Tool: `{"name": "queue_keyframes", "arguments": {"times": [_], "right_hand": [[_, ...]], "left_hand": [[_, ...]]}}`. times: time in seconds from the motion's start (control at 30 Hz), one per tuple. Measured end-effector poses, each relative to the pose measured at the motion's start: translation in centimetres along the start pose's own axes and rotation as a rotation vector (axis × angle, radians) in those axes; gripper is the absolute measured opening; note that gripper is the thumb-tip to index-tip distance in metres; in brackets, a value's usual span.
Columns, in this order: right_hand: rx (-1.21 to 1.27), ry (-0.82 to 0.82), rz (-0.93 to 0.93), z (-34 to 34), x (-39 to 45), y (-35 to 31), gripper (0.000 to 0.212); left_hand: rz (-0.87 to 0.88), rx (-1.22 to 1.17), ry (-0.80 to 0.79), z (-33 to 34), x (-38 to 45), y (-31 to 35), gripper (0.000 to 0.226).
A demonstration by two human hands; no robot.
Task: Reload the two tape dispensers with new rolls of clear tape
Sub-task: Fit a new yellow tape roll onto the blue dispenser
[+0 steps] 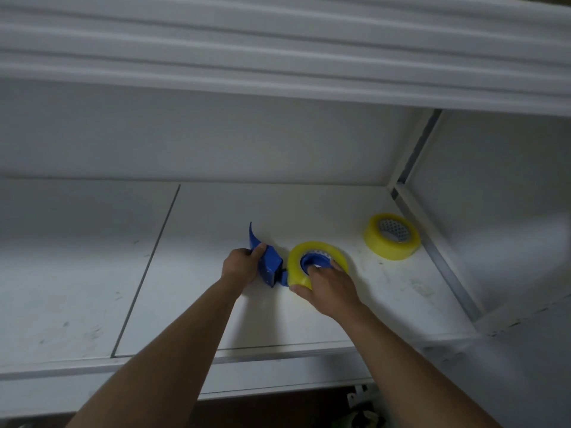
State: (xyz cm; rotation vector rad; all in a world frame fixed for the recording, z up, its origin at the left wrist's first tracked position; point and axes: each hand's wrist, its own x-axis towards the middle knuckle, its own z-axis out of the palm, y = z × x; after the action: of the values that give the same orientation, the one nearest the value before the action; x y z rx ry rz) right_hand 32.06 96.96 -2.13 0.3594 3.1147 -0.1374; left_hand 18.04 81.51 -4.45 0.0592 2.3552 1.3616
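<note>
A blue tape dispenser (270, 267) lies on the white shelf (309, 316). My left hand (242, 265) grips its body near the curved blue handle. A yellowish clear tape roll (298, 257) sits around the dispenser's blue hub (315, 260). My right hand (332, 287) holds this roll, thumb under its near edge and fingers over its right side. A second roll of the same tape (391, 240) lies apart at the shelf's back right corner. I see only one dispenser.
The shelf has a back wall (216, 143) and a right side wall (494, 211) with a metal frame post (411, 159). Another shelf board (278, 57) hangs overhead. A seam (148, 267) splits the shelf floor left of the dispenser.
</note>
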Motion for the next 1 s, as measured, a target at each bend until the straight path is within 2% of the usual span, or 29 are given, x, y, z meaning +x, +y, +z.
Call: {"name": "queue_keyframes", "arguments": {"times": [0.2, 0.33, 0.4, 0.57, 0.8, 1.0], "right_hand": [[0.035, 0.082, 0.059, 0.5, 0.4, -0.5, 0.064], [0.026, 0.071, 0.097, 0.6, 0.9, -1.0, 0.074], [0.058, 0.07, 0.059, 0.5, 0.9, -0.8, 0.066], [-0.004, -0.051, -0.108, -0.2, 0.0, 0.9, 0.038], [-0.05, -0.028, -0.083, -0.1, 0.8, 0.7, 0.047], [-0.025, -0.147, -0.101, -0.3, 0.8, 1.1, 0.038]], "left_hand": [[0.009, 0.02, 0.001, 0.0, 0.0, 0.1, 0.05], [0.01, 0.015, 0.002, -0.1, -0.1, 0.1, 0.049], [0.007, 0.016, 0.002, -0.1, -0.1, 0.1, 0.05], [0.004, 0.021, -0.001, -0.2, 0.0, 0.2, 0.05], [-0.006, 0.028, 0.003, 0.0, -0.1, 0.5, 0.05], [-0.016, 0.035, 0.006, -0.1, -0.1, 0.5, 0.049]]}}
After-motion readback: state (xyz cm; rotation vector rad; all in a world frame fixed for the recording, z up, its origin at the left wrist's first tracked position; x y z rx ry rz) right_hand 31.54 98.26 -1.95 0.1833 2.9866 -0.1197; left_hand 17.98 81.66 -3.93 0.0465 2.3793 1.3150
